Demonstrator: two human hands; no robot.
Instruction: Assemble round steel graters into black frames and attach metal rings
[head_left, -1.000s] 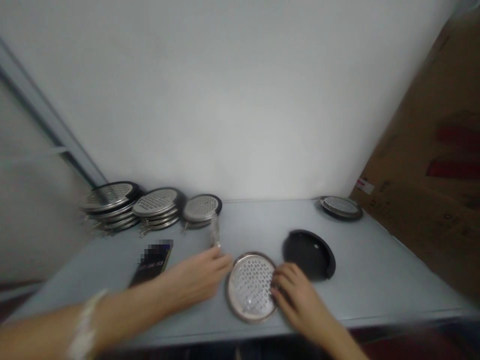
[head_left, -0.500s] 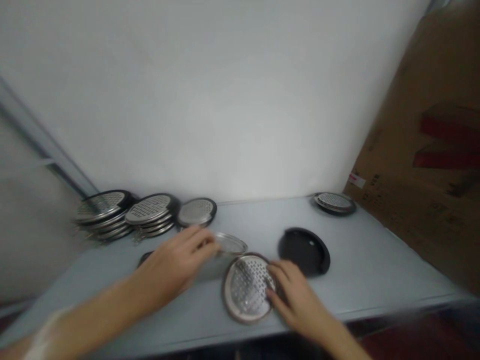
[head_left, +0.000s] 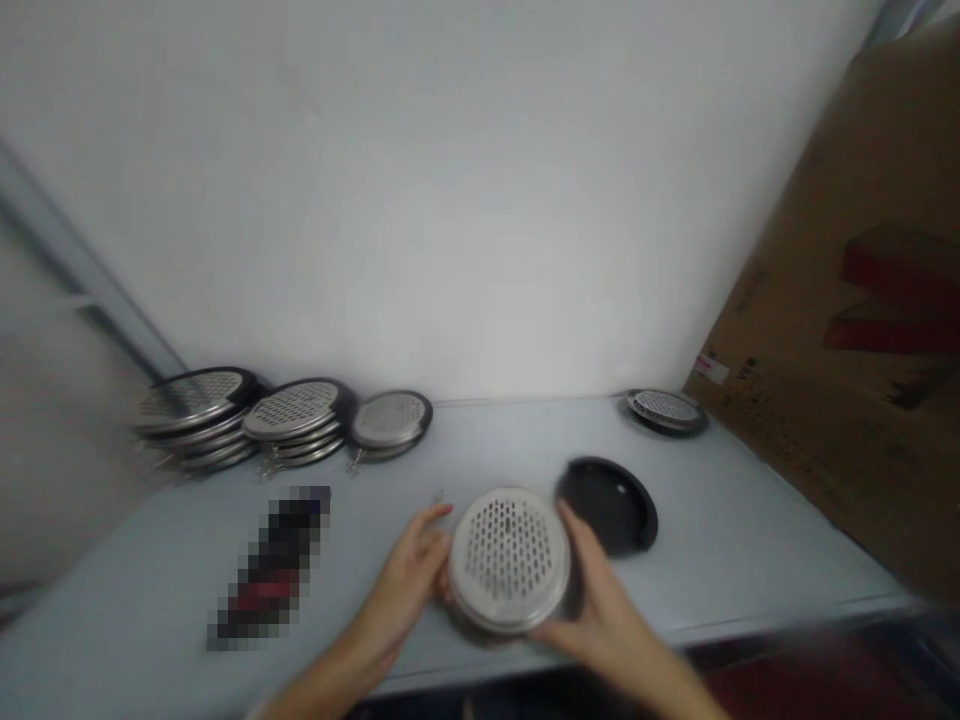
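Observation:
A round perforated steel disc with a pale rim is held up at the middle of the view. My left hand grips its left edge, and my right hand grips its right and lower edge. Its underside is hidden, so I cannot tell whether it is one piece or several pieces pressed together. Just behind my right hand lies a black half-round plastic cover.
Against the wall stand several stacks of round perforated discs, with a single disc at the far right. A pixelated dark object lies on the pale grey table. A cardboard box leans at the right.
The disc has risen off the table and now faces me, gripped by both hands. The separate metal piece by my left hand no longer shows. The pixelated object is uncovered.

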